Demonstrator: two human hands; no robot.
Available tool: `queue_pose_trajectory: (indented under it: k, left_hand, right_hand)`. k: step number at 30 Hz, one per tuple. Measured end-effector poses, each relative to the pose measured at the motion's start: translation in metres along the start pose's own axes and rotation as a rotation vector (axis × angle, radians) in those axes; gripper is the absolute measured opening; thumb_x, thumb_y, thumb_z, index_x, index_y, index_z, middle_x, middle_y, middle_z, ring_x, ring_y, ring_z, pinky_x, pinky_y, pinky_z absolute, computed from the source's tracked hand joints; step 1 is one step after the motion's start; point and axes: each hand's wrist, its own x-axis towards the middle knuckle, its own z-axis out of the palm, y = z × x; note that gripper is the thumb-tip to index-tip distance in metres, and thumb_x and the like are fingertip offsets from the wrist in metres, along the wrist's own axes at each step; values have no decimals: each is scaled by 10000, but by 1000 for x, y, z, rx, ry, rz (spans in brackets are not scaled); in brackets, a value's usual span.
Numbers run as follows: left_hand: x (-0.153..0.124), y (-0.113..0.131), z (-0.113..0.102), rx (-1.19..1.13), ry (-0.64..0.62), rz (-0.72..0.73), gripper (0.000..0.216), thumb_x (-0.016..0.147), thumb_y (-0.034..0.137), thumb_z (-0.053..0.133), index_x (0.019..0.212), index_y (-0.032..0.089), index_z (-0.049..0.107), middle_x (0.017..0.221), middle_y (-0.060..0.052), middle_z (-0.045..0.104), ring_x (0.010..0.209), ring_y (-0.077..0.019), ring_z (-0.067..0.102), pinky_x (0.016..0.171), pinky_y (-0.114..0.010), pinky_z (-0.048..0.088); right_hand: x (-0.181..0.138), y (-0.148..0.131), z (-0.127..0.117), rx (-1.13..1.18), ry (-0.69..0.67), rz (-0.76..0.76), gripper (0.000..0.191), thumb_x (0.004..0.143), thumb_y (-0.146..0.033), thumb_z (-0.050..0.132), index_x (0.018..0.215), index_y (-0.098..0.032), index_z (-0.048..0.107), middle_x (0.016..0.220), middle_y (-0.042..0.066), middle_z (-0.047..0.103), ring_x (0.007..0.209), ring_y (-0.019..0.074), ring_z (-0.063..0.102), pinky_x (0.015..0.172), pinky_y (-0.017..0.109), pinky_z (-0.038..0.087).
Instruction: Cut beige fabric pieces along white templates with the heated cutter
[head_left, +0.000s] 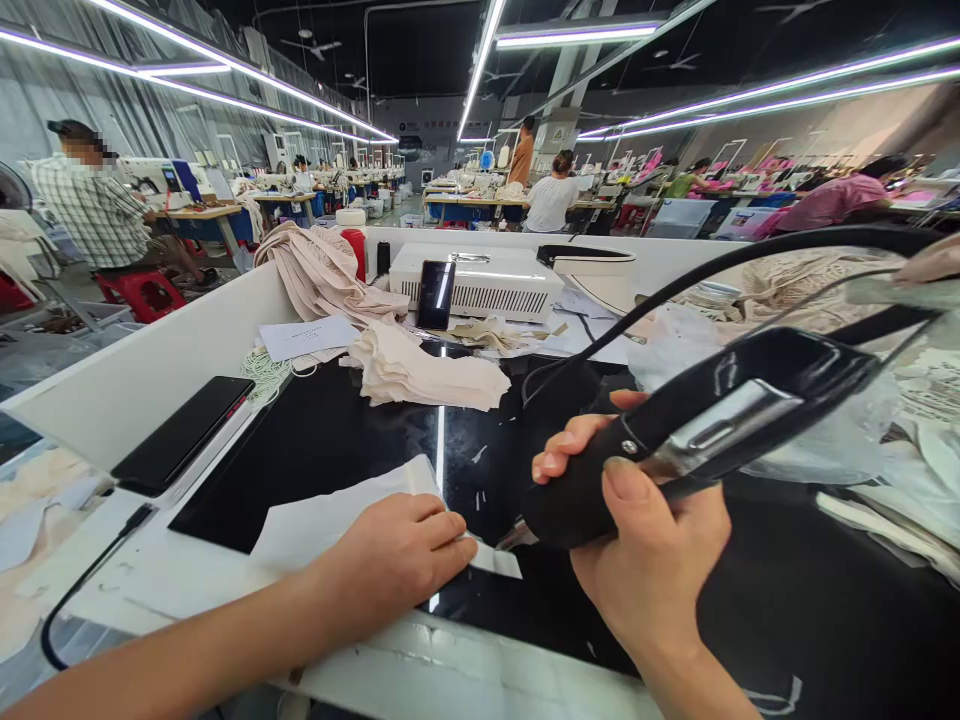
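White piece (322, 520) on the glossy black panel (397, 430) of the counter (480, 665), lying under and around the left hand (405, 550). Its broad part spreads to the left, beyond the forearm; a narrow strip (501, 564) emerges at the fingertips, its long axis running rightward and slightly toward the wearer. The left hand is the nearer, touching the piece from above, fingers drawn together and pressed down on it (the thumb is hidden, so whether it also pinches an edge cannot be told). The right hand (652, 540) stands to the right of the strip, apart from it, wrapped around a black handheld tool (690, 420), thumb on the near side and fingers on the other. The tool slopes down from upper right to lower left, so that its metal tip (517, 537) points at the left fingertips and lies at the strip's far edge, just beside them. Beyond the hands: a stack of cream fabric pieces (435, 370) at the panel's far side, an upright phone (436, 295) behind it, and a white vented box (510, 280) at the back. A flat black device (184, 432) lies at far left.
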Motion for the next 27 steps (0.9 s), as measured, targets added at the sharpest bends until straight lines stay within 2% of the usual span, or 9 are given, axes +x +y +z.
queue_pose_trajectory:
  k: [6,13,17,21,27]
  left_hand:
    - [-1,-2,2,9,-10,9,190,1205,69,590,1236,196,729,1151,-78,782,999,-219,741,863,-320,635]
    - [-1,-2,-2,15,-18,4,201,1230,84,571,1260,183,742,1195,-90,800,1037,-225,756,889,-332,649]
    - [-1,-2,-5,2,-29,6,193,1240,96,577,1280,175,748,1216,-89,821,1039,-226,765,905,-346,657]
    - [-2,-4,-7,-23,-16,10,176,1261,136,585,1318,159,751,1229,-85,842,1041,-228,782,914,-351,660]
    - [-4,-6,-8,-94,34,-19,196,1274,157,580,1354,178,758,1242,-70,852,1056,-233,790,901,-360,665]
  right_hand:
    - [0,-1,-4,-14,7,30,432,938,-527,1052,1226,-335,794,864,-57,783,652,169,732,645,313,679]
    - [-1,-6,2,21,33,46,447,916,-549,1055,1209,-329,798,854,-48,762,636,171,700,593,306,642]
    - [-8,-12,6,61,-10,52,463,919,-565,1060,1225,-330,804,862,-43,777,623,167,709,559,286,631]
    - [-15,-12,8,82,-49,64,450,945,-544,1055,1240,-320,800,873,-41,799,631,173,756,555,278,648]
    - [-20,-7,11,85,-33,44,446,964,-513,1042,1238,-305,758,893,-33,811,648,170,765,580,274,671]
